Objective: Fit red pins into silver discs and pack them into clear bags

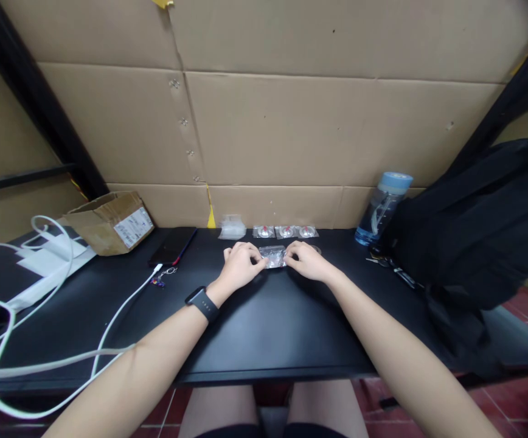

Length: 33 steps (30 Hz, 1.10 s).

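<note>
Both hands meet over the black table (268, 328), near its back. Between them is a small clear plastic packet (273, 257), crinkled and shiny; what it contains is too small to tell. My left hand (241, 266), with a dark watch on the wrist, pinches the packet's left end. At its right end, the fingers of my right hand (307, 260) are closed on the plastic. Just behind stand three clear packets (286, 232) in a row, each with a round silvery item and a red spot. Left of these lies a stack of clear plastic bags (232, 227).
A cardboard wall (268, 134) rises behind the table. To the left are an open cardboard box (109, 222), a dark phone (171, 246), a white cable (118, 313) and a power strip (54, 280). A water bottle (382, 207) and black backpack (478, 225) stand at right.
</note>
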### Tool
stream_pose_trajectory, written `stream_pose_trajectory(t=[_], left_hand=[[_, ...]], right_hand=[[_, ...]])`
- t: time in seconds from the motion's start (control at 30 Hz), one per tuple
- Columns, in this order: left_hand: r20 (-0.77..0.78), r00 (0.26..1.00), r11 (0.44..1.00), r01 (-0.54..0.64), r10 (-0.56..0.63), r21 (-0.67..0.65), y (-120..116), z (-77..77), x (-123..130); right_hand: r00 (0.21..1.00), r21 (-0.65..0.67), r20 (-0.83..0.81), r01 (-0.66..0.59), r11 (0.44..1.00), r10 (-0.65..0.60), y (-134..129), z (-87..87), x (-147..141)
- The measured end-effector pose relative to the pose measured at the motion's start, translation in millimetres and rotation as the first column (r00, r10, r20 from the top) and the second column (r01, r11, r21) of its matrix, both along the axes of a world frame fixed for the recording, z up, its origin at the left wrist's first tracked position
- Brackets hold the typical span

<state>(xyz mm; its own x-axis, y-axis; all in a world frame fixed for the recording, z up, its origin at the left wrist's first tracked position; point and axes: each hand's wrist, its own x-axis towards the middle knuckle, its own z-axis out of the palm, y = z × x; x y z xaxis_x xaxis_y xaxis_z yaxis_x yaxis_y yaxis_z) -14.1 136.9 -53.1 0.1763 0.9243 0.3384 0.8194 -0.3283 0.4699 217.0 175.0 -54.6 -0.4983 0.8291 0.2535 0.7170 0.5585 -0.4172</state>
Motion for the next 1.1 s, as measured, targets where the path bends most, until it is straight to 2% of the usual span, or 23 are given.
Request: stream_pose_trajectory(t=[0.1,0.17,0.27,0.33,0.47,0.57,0.63,0.73,0.83,1.1], left_hand=[[-0.101,0.994,0.999,-0.028,0.031,0.035,2,-5.0,2],[-0.155,0.987,0.998,-0.024,0.034,0.065,3,-7.4,3],[-0.192,0.981,0.993,0.050,-0.028,0.111,3,-9.5,4],[-0.204,0.974,0.985,0.122,-0.096,0.119,2,-10.1,4],[-0.199,0.968,0.983,0.170,-0.152,0.077,1,-9.3,4],[-0.149,0.979,0.986,0.151,-0.140,0.066,2,-8.0,3],[-0.088,0.991,0.992,0.108,-0.102,0.064,3,-7.1,2],[0.006,1.000,0.999,0.027,-0.027,0.037,3,-5.2,0],[0.068,0.998,1.000,0.003,-0.002,-0.017,3,-3.1,-2],[0.120,0.992,0.995,0.058,-0.049,-0.075,5,-5.6,-4]], right_hand=[[0.993,0.076,0.048,0.106,0.991,-0.110,-6,1.8,-6],[0.999,0.150,0.025,0.034,0.988,-0.039,-9,4.0,-9],[0.987,0.193,0.042,-0.159,0.968,0.154,-10,3.3,-10],[0.980,0.154,0.061,-0.195,0.969,0.188,-9,-0.7,-11],[0.993,0.065,0.051,-0.110,0.992,0.107,-5,-7.4,-13],[0.998,0.012,-0.011,-0.055,0.998,0.055,-2,-5.8,-12],[0.991,-0.057,-0.127,-0.051,0.997,0.043,0,-4.2,-10],[0.950,-0.171,-0.311,-0.097,0.980,0.040,3,-5.6,-7],[0.905,-0.243,-0.424,-0.148,0.959,0.033,6,-10.7,-7],[0.875,-0.297,-0.478,-0.076,0.952,-0.079,10,-15.3,-10]])
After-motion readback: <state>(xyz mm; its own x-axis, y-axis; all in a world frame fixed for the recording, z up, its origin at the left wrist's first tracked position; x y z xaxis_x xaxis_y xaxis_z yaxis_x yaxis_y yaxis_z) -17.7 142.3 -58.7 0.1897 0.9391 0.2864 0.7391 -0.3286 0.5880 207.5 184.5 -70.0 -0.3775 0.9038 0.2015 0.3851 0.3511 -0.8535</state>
